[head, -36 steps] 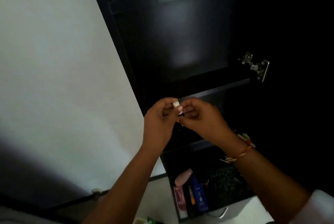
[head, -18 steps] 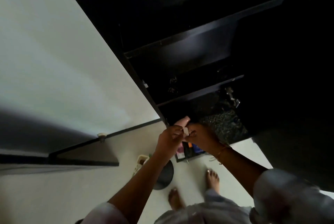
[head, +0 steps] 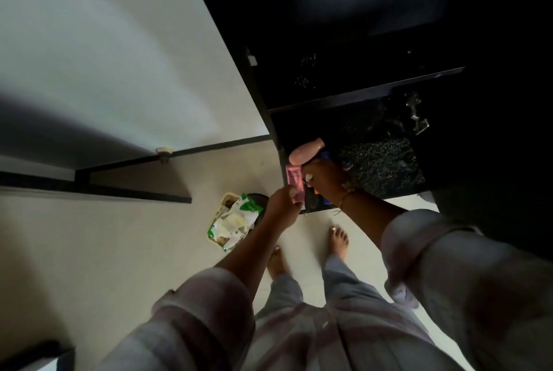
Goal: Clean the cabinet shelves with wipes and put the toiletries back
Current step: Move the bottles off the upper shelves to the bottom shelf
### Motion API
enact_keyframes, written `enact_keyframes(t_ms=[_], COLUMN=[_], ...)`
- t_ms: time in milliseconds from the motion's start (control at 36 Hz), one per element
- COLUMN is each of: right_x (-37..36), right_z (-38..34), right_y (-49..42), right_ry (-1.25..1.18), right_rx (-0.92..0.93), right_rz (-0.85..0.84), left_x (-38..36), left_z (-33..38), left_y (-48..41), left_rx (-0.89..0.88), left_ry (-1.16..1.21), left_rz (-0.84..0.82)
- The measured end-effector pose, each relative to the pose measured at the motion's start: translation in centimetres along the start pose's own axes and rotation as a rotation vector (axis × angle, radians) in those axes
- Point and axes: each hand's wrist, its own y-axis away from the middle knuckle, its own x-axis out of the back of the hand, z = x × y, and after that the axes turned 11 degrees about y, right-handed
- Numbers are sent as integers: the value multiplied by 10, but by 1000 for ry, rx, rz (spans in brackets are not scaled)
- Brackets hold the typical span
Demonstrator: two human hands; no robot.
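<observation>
I look down at the dark cabinet's lowest compartment point(head: 386, 167), which has a speckled floor. A pink bottle point(head: 305, 149) and a pink tube point(head: 294, 176) stand at its left front, with dark and blue toiletries behind my hands. My right hand point(head: 326, 176) hovers over these items and pinches a small white thing point(head: 308, 177). Just below and to the left, my left hand point(head: 282, 206) has curled fingers at the lower end of the pink tube; whether it grips anything is hidden. A green and white wipes pack point(head: 236, 221) lies on the floor to the left.
A dark shelf edge point(head: 359, 96) runs above the compartment, with a metal hinge point(head: 419, 125) at the right. A white wall point(head: 119, 56) with a dark skirting stands to the left. My bare feet point(head: 338, 240) are on the pale floor before the cabinet.
The view has tipped down from the upper shelves to the floor. My hands moved down and came apart; the small white thing stays with my right hand and my left hand dropped lower.
</observation>
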Motion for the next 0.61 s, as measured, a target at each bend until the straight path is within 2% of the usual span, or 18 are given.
enact_keyframes(t_ms=[111, 250, 611], right_x=[-7, -9, -23], right_z=[-5, -1, 4], right_y=[-10, -11, -18], right_ry=[12, 147, 124], right_rx=[5, 35, 40], right_rz=[82, 114, 184], left_x=[-7, -14, -21], left_z=[-6, -10, -10], left_y=[-8, -15, -18], left_rx=[4, 8, -116], left_ry=[-11, -8, -84], left_rz=[-7, 7, 91])
